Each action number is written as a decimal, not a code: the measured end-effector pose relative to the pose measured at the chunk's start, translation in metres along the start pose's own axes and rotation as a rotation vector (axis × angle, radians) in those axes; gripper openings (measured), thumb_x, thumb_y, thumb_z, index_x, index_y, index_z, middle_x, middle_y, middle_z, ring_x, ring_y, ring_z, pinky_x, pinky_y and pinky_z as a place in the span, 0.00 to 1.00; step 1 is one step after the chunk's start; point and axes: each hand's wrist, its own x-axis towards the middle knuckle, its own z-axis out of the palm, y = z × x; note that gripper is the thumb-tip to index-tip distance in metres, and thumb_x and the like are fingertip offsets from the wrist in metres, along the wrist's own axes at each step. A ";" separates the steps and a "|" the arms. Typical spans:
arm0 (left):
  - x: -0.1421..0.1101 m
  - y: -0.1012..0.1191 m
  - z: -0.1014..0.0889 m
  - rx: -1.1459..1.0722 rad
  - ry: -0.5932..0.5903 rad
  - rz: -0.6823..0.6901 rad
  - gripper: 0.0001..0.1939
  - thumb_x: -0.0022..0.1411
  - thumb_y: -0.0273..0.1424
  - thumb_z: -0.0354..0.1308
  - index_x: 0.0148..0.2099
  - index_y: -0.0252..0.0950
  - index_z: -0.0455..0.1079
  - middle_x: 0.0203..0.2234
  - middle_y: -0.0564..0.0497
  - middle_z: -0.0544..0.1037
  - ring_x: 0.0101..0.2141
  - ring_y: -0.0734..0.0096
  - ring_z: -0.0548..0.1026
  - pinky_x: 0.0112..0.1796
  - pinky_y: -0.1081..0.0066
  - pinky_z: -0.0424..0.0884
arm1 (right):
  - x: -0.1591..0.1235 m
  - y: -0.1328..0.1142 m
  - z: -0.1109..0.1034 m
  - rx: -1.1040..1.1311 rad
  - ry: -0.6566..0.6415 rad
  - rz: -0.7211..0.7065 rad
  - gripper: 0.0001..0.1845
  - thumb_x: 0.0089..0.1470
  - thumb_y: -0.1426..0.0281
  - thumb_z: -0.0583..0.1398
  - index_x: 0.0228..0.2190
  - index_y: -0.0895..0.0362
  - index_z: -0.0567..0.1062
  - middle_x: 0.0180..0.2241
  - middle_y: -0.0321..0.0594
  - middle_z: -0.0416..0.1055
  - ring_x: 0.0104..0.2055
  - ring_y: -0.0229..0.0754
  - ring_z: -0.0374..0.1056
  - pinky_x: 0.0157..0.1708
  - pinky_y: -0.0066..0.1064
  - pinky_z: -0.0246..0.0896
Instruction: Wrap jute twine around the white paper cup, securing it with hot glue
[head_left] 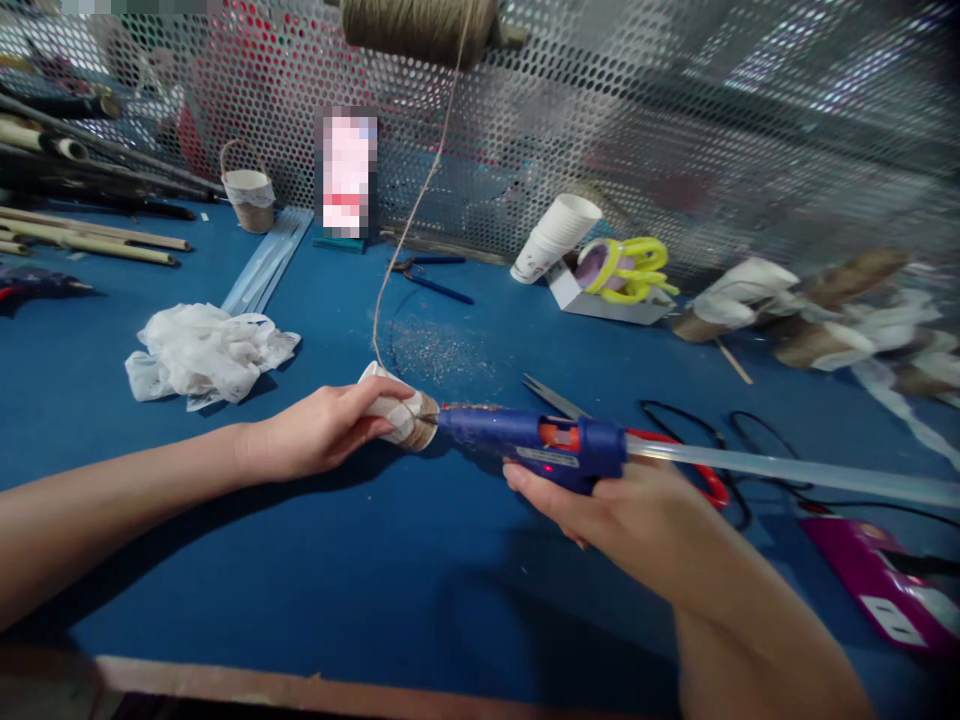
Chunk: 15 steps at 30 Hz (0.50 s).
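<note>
My left hand [322, 425] is closed around a white paper cup [391, 412], which lies tilted with its bottom end to the right. Brown twine [425, 422] wraps that end of the cup. A strand of it climbs to the large twine spool [416, 28] overhead. In my right hand [600, 505] is a blue hot glue gun [517, 436], its nozzle at the twine-wrapped end of the cup. A long clear glue stick [780, 470] sticks out of the gun's back. A small red light glows on the gun's side.
Scissors [559, 398] lie just behind the glue gun. Crumpled white lace [214, 352] and a finished twine basket [251, 198] sit at left. Stacked paper cups [556, 238] stand at the back near blue pliers [435, 278]. A purple power strip [874, 575] and black cords are at right.
</note>
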 end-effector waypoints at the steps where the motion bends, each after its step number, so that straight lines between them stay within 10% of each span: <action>1: 0.000 -0.001 0.001 0.003 0.006 -0.006 0.15 0.66 0.30 0.44 0.53 0.31 0.56 0.41 0.42 0.76 0.38 0.67 0.77 0.37 0.71 0.72 | 0.001 -0.002 -0.001 0.007 -0.001 0.049 0.21 0.59 0.63 0.47 0.25 0.52 0.76 0.07 0.31 0.56 0.12 0.37 0.56 0.16 0.30 0.50; 10: -0.003 -0.005 0.005 0.046 0.064 0.059 0.15 0.67 0.31 0.44 0.53 0.31 0.58 0.36 0.44 0.76 0.31 0.71 0.76 0.31 0.75 0.70 | 0.017 -0.002 -0.005 0.068 -0.080 -0.005 0.24 0.55 0.69 0.53 0.09 0.53 0.64 0.09 0.32 0.60 0.13 0.36 0.59 0.19 0.29 0.56; 15: -0.002 -0.004 0.005 0.043 0.064 0.066 0.14 0.67 0.30 0.44 0.53 0.31 0.58 0.35 0.45 0.76 0.31 0.72 0.76 0.31 0.76 0.70 | 0.011 0.004 -0.005 0.002 -0.094 -0.151 0.20 0.56 0.72 0.50 0.18 0.52 0.74 0.09 0.31 0.60 0.14 0.36 0.60 0.18 0.28 0.54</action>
